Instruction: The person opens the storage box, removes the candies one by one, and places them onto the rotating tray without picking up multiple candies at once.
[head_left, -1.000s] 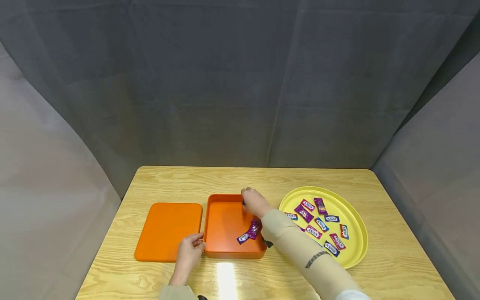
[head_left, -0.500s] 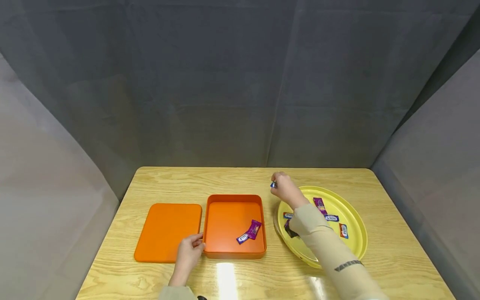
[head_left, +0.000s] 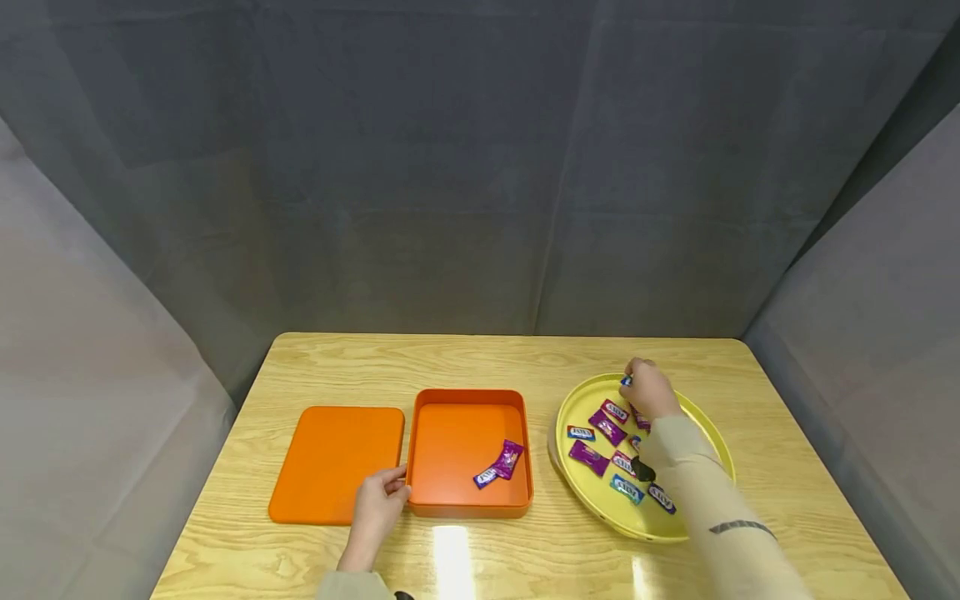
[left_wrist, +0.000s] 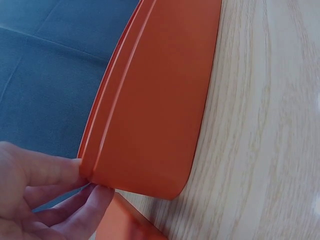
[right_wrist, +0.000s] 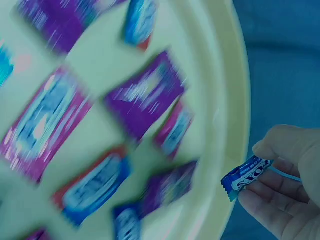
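Note:
In the head view my left hand (head_left: 378,504) holds the near left corner of an orange square box (head_left: 471,509). The left wrist view shows its thumb and fingers pinching the box's rim corner. Inside the box lie a purple wrapped candy (head_left: 507,459) and a blue-and-white one (head_left: 485,477), overlapping. My right hand (head_left: 651,393) is over the far part of a round yellow tray (head_left: 652,527). Between its thumb and fingers it pinches a small blue wrapped candy (right_wrist: 247,175). Several purple, pink, blue and red-blue wrapped candies are spread across the tray.
A flat orange lid (head_left: 341,462) lies on the wooden table (head_left: 480,362), left of the box. Grey cloth (head_left: 420,167) hangs behind the table and at both sides. The right sleeve (head_left: 720,517) covers part of the tray in the head view.
My right hand has moved right, from over the box to over the tray, still pinching the blue candy. The left hand, box and lid have stayed in place.

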